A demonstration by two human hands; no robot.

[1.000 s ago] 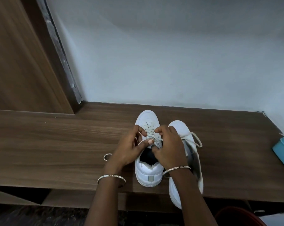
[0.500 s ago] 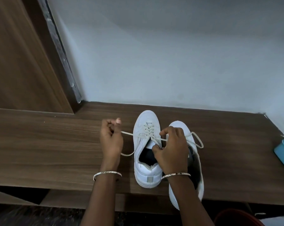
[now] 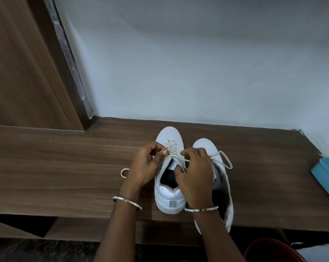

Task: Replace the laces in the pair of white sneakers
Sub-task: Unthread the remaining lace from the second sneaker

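the lace (image 3: 176, 157) is pinched by left hand (image 3: 144, 165) and right hand (image 3: 195, 178) over a sneaker (image 3: 170, 197) near the desk (image 3: 65, 176) front edge.

Left hand (image 3: 144, 165) has returned from its outward pull of half a second ago. It is now against the left sneaker (image 3: 169, 135), pinching the lace (image 3: 176, 158) close to the right hand (image 3: 195, 174). The lace length previously drawn leftward is slack, and its loose loop (image 3: 122, 173) lies on the desk (image 3: 65, 167).
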